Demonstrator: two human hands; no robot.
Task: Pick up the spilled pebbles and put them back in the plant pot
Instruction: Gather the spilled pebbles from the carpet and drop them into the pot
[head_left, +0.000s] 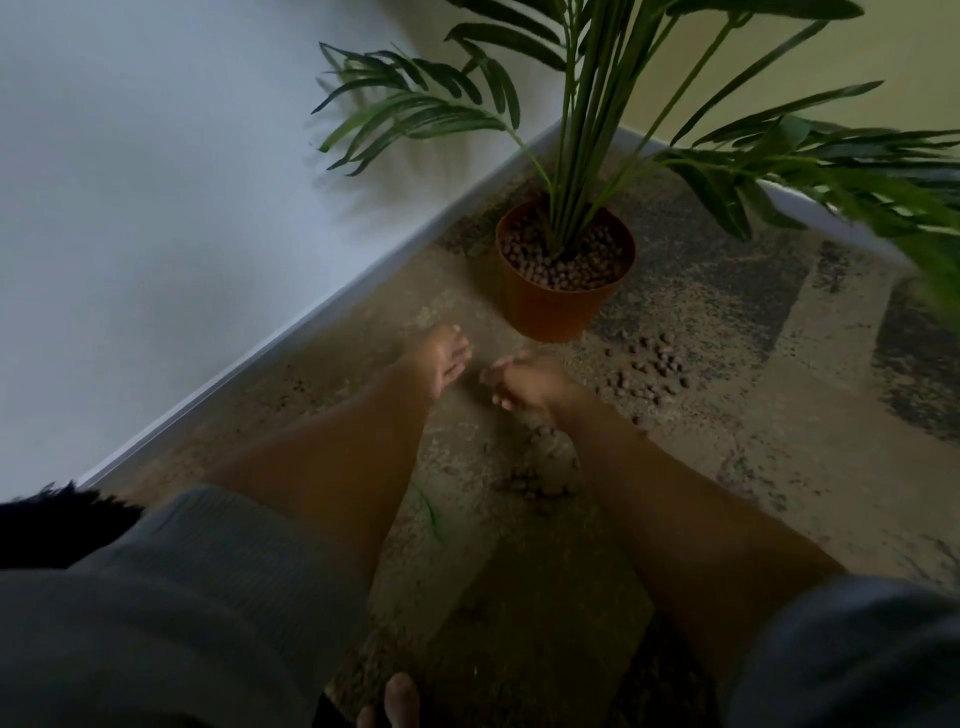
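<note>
An orange plant pot (558, 312) stands on the floor near the wall corner, filled with brown pebbles (571, 260) around the green stems. Spilled pebbles (649, 366) lie in a loose patch right of the pot's base, and a smaller cluster (540, 480) lies nearer to me between my forearms. My left hand (441, 358) hovers just left of the pot's base, fingers stretched and slightly apart, with nothing seen in it. My right hand (519, 382) is beside it, fingers curled downward over the floor. The blur hides whether it holds pebbles.
A white wall with a skirting board (291, 332) runs diagonally on the left, close to the pot. Long palm fronds (831, 166) hang over the right side. The floor is a mottled brown and grey carpet (779, 415). My toes (397, 699) show at the bottom edge.
</note>
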